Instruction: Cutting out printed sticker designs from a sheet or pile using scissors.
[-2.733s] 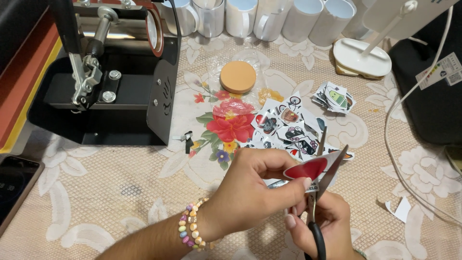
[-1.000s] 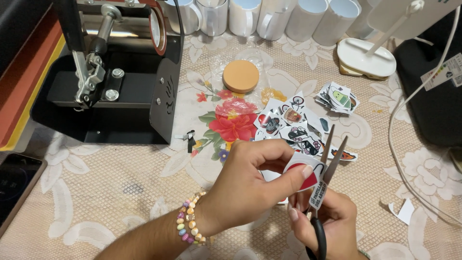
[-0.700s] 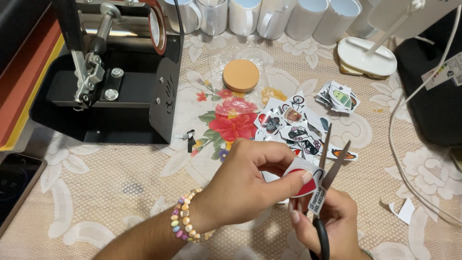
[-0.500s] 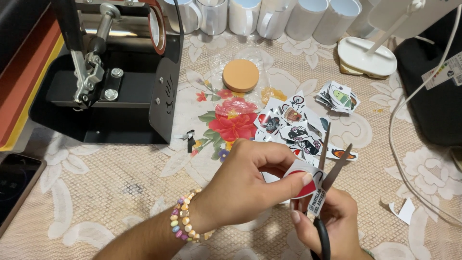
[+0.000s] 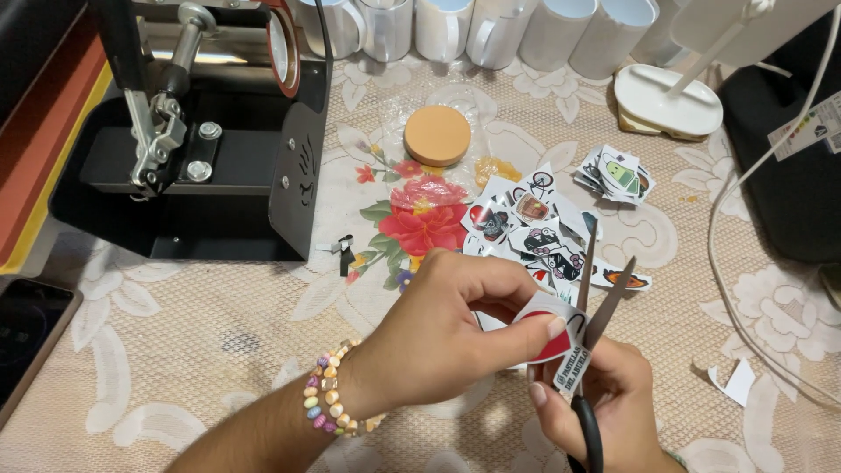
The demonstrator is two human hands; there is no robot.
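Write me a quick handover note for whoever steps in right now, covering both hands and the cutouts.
Left hand: pinches a red and white paper cutout.
Right hand: holds black-handled scissors, blades open at the cutout's edge.
Done: a pile of cut stickers lies on the lace tablecloth, a smaller stack beyond it.
Left: this cutout's trimming looks unfinished; white border still shows.

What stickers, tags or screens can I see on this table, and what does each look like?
Held sticker: between both hands, red and white, rounded.
Cut stickers: loose spread beyond the hands, white-edged, multicoloured.
Sticker stack: small pile further right, green and white on top.
Tag: right edge, white rectangle with coloured marks.
Phone: lower left, dark screen.
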